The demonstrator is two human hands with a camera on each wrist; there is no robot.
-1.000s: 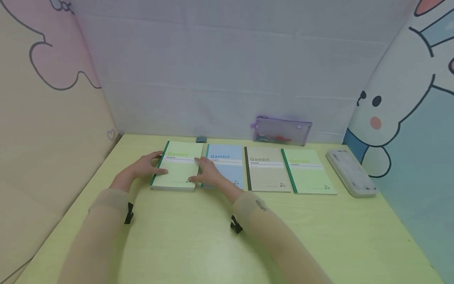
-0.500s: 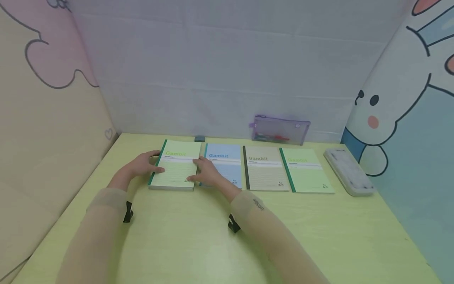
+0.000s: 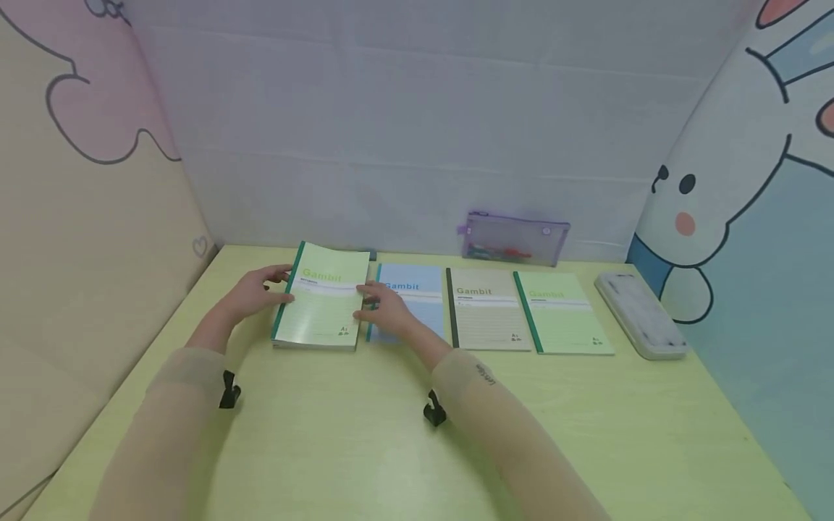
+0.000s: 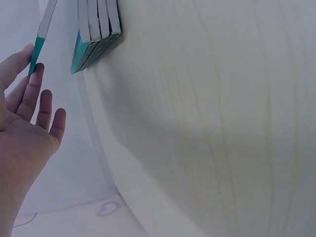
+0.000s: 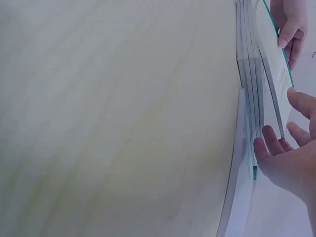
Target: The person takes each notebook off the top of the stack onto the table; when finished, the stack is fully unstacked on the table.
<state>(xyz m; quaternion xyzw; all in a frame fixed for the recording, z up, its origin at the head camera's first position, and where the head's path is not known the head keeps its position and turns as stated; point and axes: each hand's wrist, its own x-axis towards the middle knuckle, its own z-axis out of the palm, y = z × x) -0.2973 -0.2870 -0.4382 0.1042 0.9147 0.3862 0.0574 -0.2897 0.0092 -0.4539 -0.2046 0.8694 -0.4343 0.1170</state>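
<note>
Your left hand [image 3: 250, 293] and right hand [image 3: 384, 310] pinch the top green notebook [image 3: 322, 307] off the stack [image 4: 96, 34] at the table's [image 3: 365, 434] ten o'clock; lift it evenly so the books beneath stay squared.

A pale yellow-green tabletop [image 3: 365, 434] is seen, walled on three sides; a stack of notebooks [image 3: 313, 341] lies at its left; beside it a blue notebook [image 3: 417, 289], a beige notebook [image 3: 485, 318] and a green notebook [image 3: 563, 322] are laid in a row; a white case [image 3: 641, 315] is set at the right; a purple pouch [image 3: 515, 239] and a small dark object [image 3: 371, 255] are placed along the back edge.
</note>
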